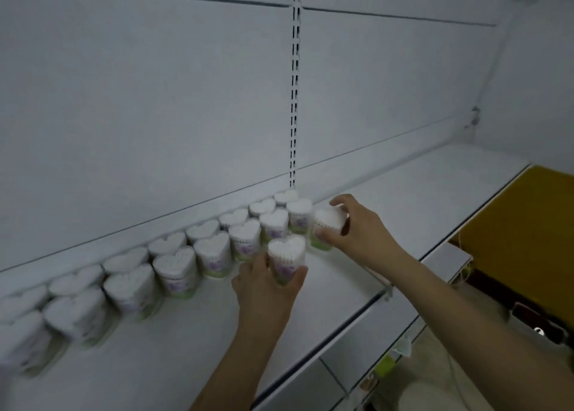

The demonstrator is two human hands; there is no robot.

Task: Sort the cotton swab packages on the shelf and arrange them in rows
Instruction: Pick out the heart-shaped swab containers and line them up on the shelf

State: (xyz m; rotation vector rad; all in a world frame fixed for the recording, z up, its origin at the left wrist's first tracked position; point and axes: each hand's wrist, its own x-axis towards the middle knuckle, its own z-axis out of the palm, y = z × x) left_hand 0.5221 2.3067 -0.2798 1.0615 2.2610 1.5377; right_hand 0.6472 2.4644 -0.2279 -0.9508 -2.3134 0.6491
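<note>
Cotton swab packages, clear heart-shaped plastic tubs packed with white swabs, stand in two rows (198,252) along the back of the white metal shelf (357,274). The left hand (264,283) curls around one tub (286,257) in front of the rows; at its 1 o'clock the right hand (357,229) pinches another tub (327,227) at the front row's end. They look light, rigid and smooth, probably tippy; gripping low around the side walls seems safest.
</note>
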